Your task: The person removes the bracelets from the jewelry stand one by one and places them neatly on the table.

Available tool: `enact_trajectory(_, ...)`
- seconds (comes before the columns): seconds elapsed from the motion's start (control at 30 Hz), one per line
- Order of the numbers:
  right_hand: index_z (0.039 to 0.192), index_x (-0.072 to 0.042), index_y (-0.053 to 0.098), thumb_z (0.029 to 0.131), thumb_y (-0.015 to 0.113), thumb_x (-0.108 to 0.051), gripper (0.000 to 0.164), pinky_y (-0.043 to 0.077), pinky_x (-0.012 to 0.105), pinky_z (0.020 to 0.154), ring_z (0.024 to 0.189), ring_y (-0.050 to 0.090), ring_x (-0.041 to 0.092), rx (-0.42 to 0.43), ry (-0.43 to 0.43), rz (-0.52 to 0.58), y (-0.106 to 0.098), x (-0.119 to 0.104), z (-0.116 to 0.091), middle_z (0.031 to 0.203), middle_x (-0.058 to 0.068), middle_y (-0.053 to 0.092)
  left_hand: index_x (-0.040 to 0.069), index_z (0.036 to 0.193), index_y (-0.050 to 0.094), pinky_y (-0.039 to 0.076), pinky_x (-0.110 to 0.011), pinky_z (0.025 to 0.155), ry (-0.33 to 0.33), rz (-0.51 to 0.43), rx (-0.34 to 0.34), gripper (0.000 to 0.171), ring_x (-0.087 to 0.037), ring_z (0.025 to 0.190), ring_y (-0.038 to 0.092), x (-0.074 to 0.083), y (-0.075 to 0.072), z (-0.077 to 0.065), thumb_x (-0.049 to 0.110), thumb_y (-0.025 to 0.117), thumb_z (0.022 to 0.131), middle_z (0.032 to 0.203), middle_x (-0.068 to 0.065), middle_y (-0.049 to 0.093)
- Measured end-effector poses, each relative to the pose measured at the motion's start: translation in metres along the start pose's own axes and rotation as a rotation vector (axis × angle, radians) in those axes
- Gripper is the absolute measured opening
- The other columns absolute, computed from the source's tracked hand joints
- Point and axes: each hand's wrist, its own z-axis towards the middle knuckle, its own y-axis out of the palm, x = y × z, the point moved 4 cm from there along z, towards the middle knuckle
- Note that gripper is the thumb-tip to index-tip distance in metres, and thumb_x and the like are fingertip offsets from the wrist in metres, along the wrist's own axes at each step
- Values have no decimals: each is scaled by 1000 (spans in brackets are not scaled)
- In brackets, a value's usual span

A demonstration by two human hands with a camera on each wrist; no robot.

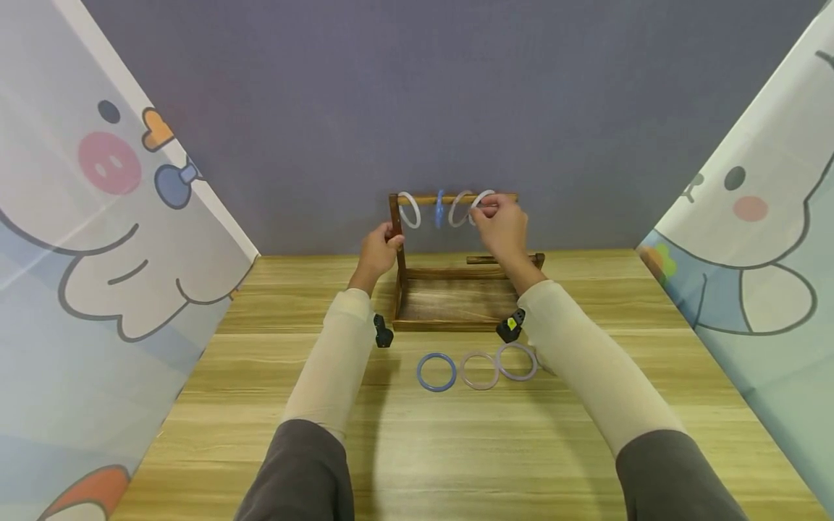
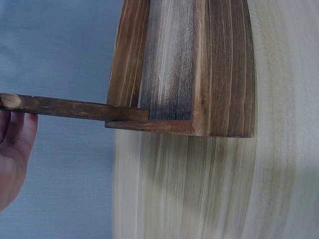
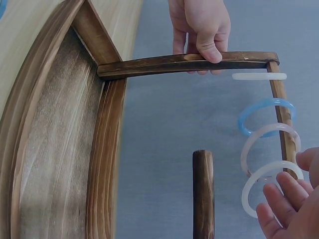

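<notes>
A dark wooden stand (image 1: 397, 239) has an upright post, a top bar and a tray-like base. My left hand (image 1: 379, 250) grips the upright post, fingers and thumb around it, as the right wrist view also shows. On the top bar (image 3: 279, 92) hang a white bangle (image 1: 410, 210) nearest the post, a blue bangle (image 1: 439, 210), a pale pinkish bangle (image 1: 452, 210) and another white bangle (image 3: 245, 196) near the free end. My right hand (image 1: 504, 224) pinches this last one between thumb and fingers, right by the bar's tip.
In front of the stand, a blue bangle (image 1: 420, 372), a pinkish bangle (image 1: 478, 388) and a lilac bangle (image 1: 536, 362) lie on the wooden table (image 1: 260, 434). A lower, shorter bar (image 3: 203, 194) juts over the base. A grey wall (image 1: 326, 145) rises behind.
</notes>
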Motion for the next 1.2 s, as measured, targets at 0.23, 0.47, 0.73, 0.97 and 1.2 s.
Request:
enact_trajectory(0.23,118,-6,68,94,69,-24,31,50,41,102,98,75,28,39,18,19,6,0,4,109,11,78,5,135,58,53,-47,98,4,1,4,36,-32,109,66,2,0,-1,26,57,105,119,-15,67)
enact_trajectory(0.47,124,-6,61,93,72,-27,38,53,40,98,103,75,26,24,64,49,10,-2,2,112,10,78,7,134,58,53,-47,96,10,6,-4,37,-31,107,65,0,-1,-1,30,56,106,116,-13,67)
enact_trajectory(0.73,124,-6,62,95,70,-25,36,58,41,83,100,73,27,6,36,94,7,-6,0,113,12,77,7,134,57,53,-48,96,14,18,-5,35,-32,106,65,1,-1,-2,28,56,106,115,-14,67)
enact_trajectory(0.97,116,-6,71,95,70,-23,27,57,42,85,95,74,28,9,31,49,3,-6,0,109,12,78,7,135,57,52,-48,97,14,8,-7,34,-32,107,64,2,-1,-2,25,56,106,117,-14,67)
enact_trajectory(1.2,113,-8,74,97,66,-22,22,56,40,84,95,73,27,12,56,-25,-1,-4,2,107,9,79,6,132,58,52,-48,97,18,8,0,33,-32,106,65,2,-2,-2,26,57,106,115,-14,67)
